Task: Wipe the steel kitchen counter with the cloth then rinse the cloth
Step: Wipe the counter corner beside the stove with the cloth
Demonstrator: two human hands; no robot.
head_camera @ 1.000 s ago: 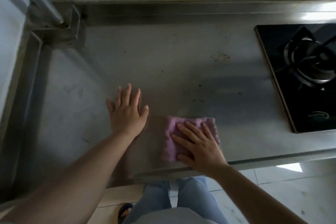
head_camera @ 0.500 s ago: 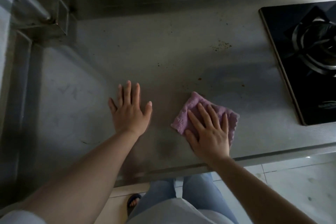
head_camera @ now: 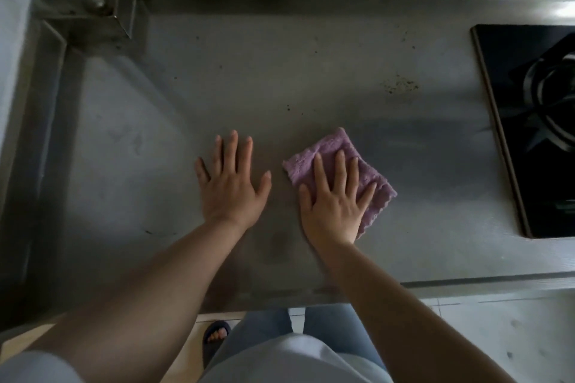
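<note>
A folded purple cloth (head_camera: 326, 149) lies flat on the steel counter (head_camera: 280, 71), near its middle. My right hand (head_camera: 336, 199) presses down on the cloth with straight, spread fingers and covers its near half. My left hand (head_camera: 231, 183) rests flat on the bare steel just left of the cloth, fingers spread, not touching it. Dark specks and a patch of brown stains (head_camera: 399, 87) mark the counter beyond the cloth, to the right.
A black glass gas hob (head_camera: 529, 134) with a burner sits at the right. A steel bracket and pipe (head_camera: 102, 6) stand at the back left corner. The counter's front edge (head_camera: 466, 286) runs below my arms; my legs and tiled floor show beneath.
My right hand has slid the cloth away from me and a little leftward, from near the front edge toward the counter's middle. The left hand stays flat in place.
</note>
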